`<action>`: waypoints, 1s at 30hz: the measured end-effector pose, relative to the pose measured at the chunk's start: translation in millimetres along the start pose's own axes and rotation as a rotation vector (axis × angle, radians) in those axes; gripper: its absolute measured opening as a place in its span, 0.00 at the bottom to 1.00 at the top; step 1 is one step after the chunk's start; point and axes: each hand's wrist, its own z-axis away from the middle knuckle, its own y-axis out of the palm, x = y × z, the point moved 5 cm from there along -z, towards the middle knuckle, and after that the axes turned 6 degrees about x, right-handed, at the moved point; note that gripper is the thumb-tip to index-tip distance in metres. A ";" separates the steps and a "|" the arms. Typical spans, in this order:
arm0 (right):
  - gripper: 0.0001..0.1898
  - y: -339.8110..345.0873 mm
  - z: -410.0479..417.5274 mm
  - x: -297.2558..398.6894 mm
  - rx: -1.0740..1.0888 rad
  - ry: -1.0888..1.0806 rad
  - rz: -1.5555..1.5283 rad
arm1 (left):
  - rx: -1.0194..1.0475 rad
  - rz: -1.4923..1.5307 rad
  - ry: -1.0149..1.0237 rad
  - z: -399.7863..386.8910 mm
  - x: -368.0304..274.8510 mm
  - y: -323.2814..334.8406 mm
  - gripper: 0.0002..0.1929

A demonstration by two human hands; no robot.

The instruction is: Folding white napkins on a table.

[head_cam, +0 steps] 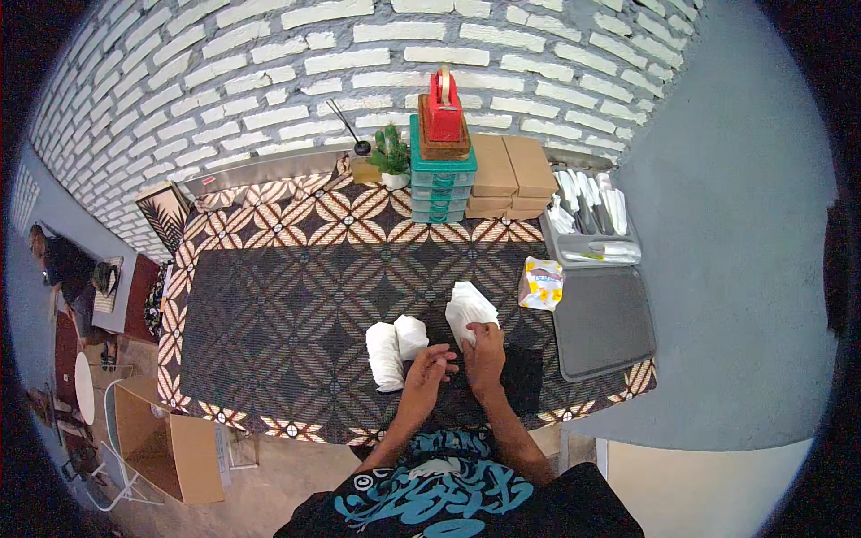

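Observation:
Before me a loose stack of white folded paper napkins [469, 306] lies on the dark patterned tablecloth [296, 296]. My right hand [485, 356] is at the near end of this stack, thumb and fingers pinching its edge. My left hand [429, 370] hovers just left of it, fingers apart, with nothing visible in it. Close by on the left is a row of small folded white napkins [383, 356], overlapping one another. A shorter white bundle [411, 336] rests against that row. My left hand partly hides the near end of the shorter bundle.
A white and yellow packet [542, 284] lies beside a grey tray [605, 326]. Behind are a cutlery organizer [599, 243], cardboard boxes [494, 168], teal drawers [440, 178] topped by a red tape dispenser [444, 114], and a potted cactus [390, 158]. A person [67, 269] is far left.

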 end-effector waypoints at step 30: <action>0.11 -31.0 16.5 59.9 0.440 0.359 -1.335 | -0.130 -0.254 0.146 2.3 -48.2 -9.9 0.04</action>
